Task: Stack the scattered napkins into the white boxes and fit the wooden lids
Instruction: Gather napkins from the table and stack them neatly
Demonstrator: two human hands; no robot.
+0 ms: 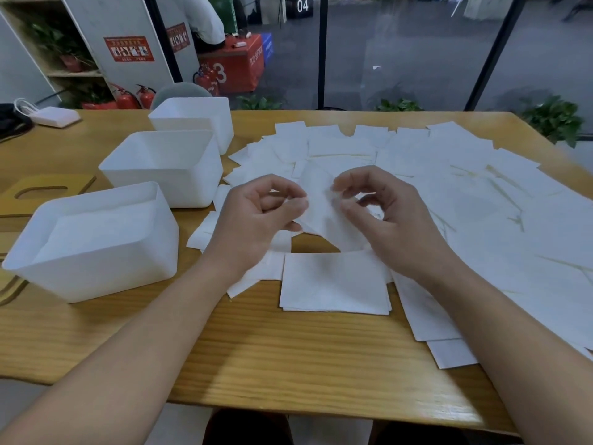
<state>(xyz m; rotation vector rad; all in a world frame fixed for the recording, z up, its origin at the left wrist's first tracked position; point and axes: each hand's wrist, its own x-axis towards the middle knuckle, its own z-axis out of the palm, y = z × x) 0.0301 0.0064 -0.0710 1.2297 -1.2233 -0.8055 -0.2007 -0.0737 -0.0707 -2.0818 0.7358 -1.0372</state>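
White napkin [321,200] held above the wooden counter [288,358], its side edges pinched by the curled fingers of the left hand [256,216] and right hand [382,213]. Scattered napkins [449,187] cover the right half; three white boxes [160,168] stand left, beside a wooden lid [38,191]. Bare counter lies along the near edge.

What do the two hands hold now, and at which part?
One white paper napkin: left hand pinches its left edge, right hand its right edge.

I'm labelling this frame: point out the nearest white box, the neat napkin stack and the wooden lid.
nearest white box [96,271]: head view, front wall.
neat napkin stack [333,284]: head view, top sheet's middle.
wooden lid [12,191]: head view, left of its slot.
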